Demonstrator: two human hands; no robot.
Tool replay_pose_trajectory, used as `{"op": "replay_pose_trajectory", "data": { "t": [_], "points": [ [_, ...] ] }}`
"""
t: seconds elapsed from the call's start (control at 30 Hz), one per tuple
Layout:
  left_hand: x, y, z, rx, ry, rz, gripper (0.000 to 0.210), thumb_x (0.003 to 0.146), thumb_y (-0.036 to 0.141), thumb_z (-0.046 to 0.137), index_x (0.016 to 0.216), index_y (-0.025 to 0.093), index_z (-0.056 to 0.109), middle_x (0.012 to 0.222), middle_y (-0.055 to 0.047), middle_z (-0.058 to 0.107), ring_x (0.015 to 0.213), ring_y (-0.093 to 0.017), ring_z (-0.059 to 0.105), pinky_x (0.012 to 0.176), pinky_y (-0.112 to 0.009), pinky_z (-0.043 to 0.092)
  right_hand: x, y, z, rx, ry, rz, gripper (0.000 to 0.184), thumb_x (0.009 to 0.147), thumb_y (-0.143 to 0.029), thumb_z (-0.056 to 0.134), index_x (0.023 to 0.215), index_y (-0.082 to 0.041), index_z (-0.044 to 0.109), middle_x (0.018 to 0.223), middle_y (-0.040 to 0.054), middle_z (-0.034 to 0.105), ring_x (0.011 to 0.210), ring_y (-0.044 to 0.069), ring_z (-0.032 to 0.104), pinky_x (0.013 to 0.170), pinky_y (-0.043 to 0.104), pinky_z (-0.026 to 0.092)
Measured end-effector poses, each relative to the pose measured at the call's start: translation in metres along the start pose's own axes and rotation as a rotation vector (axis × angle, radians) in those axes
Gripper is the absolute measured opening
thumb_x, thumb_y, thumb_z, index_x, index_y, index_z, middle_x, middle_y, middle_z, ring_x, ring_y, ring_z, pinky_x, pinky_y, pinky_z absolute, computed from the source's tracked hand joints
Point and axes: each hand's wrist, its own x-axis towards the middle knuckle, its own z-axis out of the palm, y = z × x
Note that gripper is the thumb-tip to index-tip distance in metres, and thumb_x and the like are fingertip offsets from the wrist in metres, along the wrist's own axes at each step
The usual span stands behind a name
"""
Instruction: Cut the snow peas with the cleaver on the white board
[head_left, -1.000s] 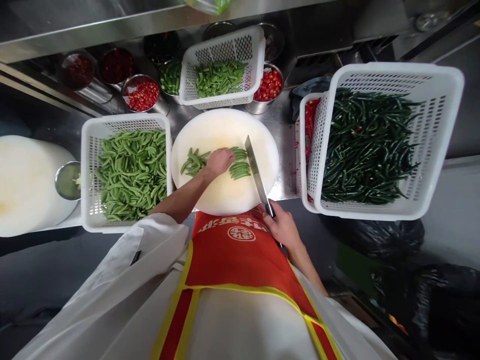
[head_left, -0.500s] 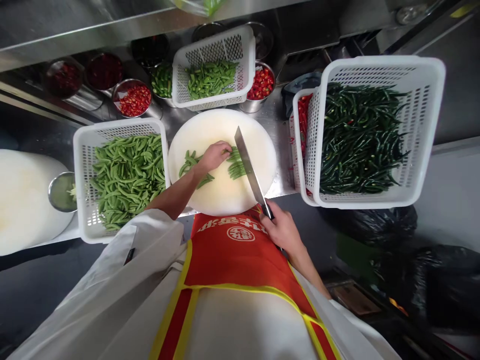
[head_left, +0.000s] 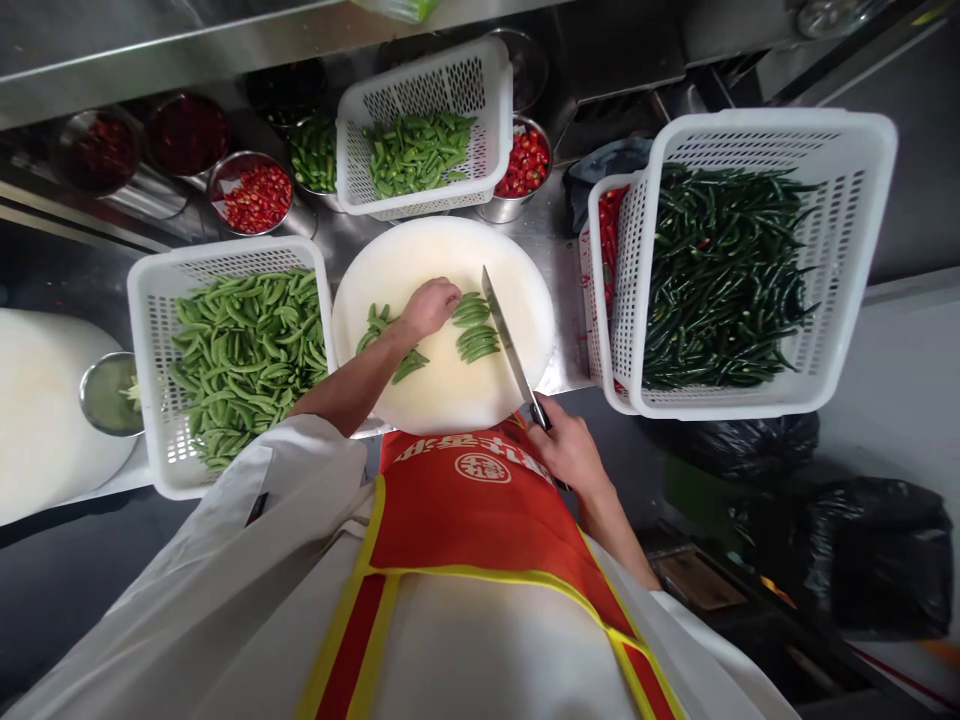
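Observation:
My right hand [head_left: 568,445] is closed around the black handle of a kitchen knife [head_left: 508,335]. Its long, broad blade slants across the right part of the round white cutting board [head_left: 420,390], just right of a row of green pods [head_left: 477,330] lying side by side. At the left ends of the upper pods is my left hand [head_left: 433,306], its fingers curled and pressed together. Whatever is between those fingertips is hidden. More loose green pods [head_left: 409,366] lie on the board's left side, partly behind my left wrist.
A white basket of green pods [head_left: 137,330] stands left; one with cut green pieces [head_left: 499,110] stands behind the board. Right is a basket of dark green chillies [head_left: 855,260], beside red chillies [head_left: 609,235]. Metal pots hold chopped red chillies [head_left: 257,197] and red pieces [head_left: 525,165].
The knife blade has shifted slightly right and away from the pod row, showing more of the pods. My left hand stays at their left ends. The view has shifted a little.

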Motion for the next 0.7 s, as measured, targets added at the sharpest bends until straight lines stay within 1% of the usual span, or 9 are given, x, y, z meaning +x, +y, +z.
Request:
{"op": "replay_pose_trajectory", "data": {
  "t": [0.07, 0.13, 0.27, 0.37, 0.43, 0.5, 0.6, 0.7],
  "points": [
    [0.002, 0.001, -0.001, -0.005, -0.006, 0.013, 0.025, 0.089, 0.015, 0.051, 0.091, 0.019, 0.076, 0.097, -0.008, 0.071, 0.095, -0.024, 0.065, 0.092, -0.038, 0.052, 0.0, -0.002, 0.0, 0.005, -0.002, -0.018, 0.051, 0.091, -0.032, 0.047, 0.138, -0.018, 0.061, 0.093, 0.0078, 0.076, 0.081, 0.025, 0.07, 0.073, 0.029, 0.044],
    [0.003, 0.002, -0.002, -0.02, -0.007, 0.016, 0.024, 0.089, 0.015, 0.052, 0.09, 0.019, 0.076, 0.097, -0.008, 0.071, 0.095, -0.024, 0.064, 0.093, -0.039, 0.052, -0.001, -0.005, -0.001, 0.019, 0.007, -0.015, 0.051, 0.09, -0.032, 0.047, 0.138, -0.018, 0.062, 0.095, 0.008, 0.076, 0.081, 0.024, 0.07, 0.073, 0.03, 0.045],
    [0.0, 0.0, -0.003, -0.101, 0.043, 0.006, 0.022, 0.089, 0.016, 0.053, 0.092, 0.019, 0.075, 0.099, -0.007, 0.07, 0.093, -0.022, 0.065, 0.093, -0.037, 0.053, -0.007, -0.012, -0.006, 0.083, 0.04, 0.014, 0.05, 0.09, -0.035, 0.047, 0.134, -0.018, 0.064, 0.082, 0.0039, 0.073, 0.065, 0.02, 0.064, 0.068, 0.029, 0.044],
    [-0.003, -0.001, -0.004, -0.151, 0.106, 0.017, 0.016, 0.089, 0.019, 0.058, 0.093, 0.019, 0.073, 0.103, -0.007, 0.07, 0.096, -0.021, 0.064, 0.096, -0.036, 0.052, -0.009, -0.019, -0.01, 0.121, 0.034, 0.011, 0.049, 0.09, -0.037, 0.047, 0.132, -0.018, 0.065, 0.076, 0.002, 0.069, 0.06, 0.019, 0.061, 0.065, 0.028, 0.044],
    [-0.005, -0.002, -0.004, -0.158, 0.107, 0.075, 0.011, 0.087, 0.021, 0.063, 0.092, 0.02, 0.073, 0.105, -0.006, 0.069, 0.103, -0.022, 0.062, 0.099, -0.037, 0.05, -0.007, -0.025, -0.01, 0.12, 0.011, 0.007, 0.05, 0.09, -0.036, 0.048, 0.133, -0.017, 0.064, 0.077, 0.0028, 0.07, 0.063, 0.02, 0.063, 0.065, 0.028, 0.044],
    [-0.004, -0.003, -0.002, -0.151, 0.066, 0.163, 0.008, 0.085, 0.024, 0.068, 0.091, 0.021, 0.072, 0.105, -0.006, 0.068, 0.106, -0.023, 0.06, 0.101, -0.039, 0.049, -0.004, -0.03, -0.01, 0.103, -0.018, 0.01, 0.051, 0.089, -0.036, 0.047, 0.135, -0.017, 0.063, 0.081, 0.0042, 0.072, 0.066, 0.021, 0.065, 0.067, 0.029, 0.044],
    [-0.001, -0.005, 0.003, -0.14, -0.003, 0.288, 0.006, 0.083, 0.023, 0.071, 0.088, 0.021, 0.071, 0.099, -0.005, 0.066, 0.103, -0.024, 0.059, 0.1, -0.04, 0.049, 0.001, -0.034, -0.009, 0.064, -0.056, 0.013, 0.053, 0.09, -0.036, 0.046, 0.136, -0.016, 0.062, 0.087, 0.0061, 0.075, 0.065, 0.022, 0.064, 0.067, 0.03, 0.044],
    [0.002, -0.007, 0.007, -0.14, -0.009, 0.329, 0.005, 0.084, 0.02, 0.068, 0.086, 0.022, 0.071, 0.095, -0.005, 0.065, 0.099, -0.023, 0.059, 0.098, -0.04, 0.048, 0.004, -0.036, -0.011, 0.038, -0.07, 0.006, 0.054, 0.09, -0.036, 0.045, 0.137, -0.016, 0.061, 0.094, 0.0078, 0.076, 0.066, 0.022, 0.065, 0.068, 0.031, 0.044]
  ]
}}
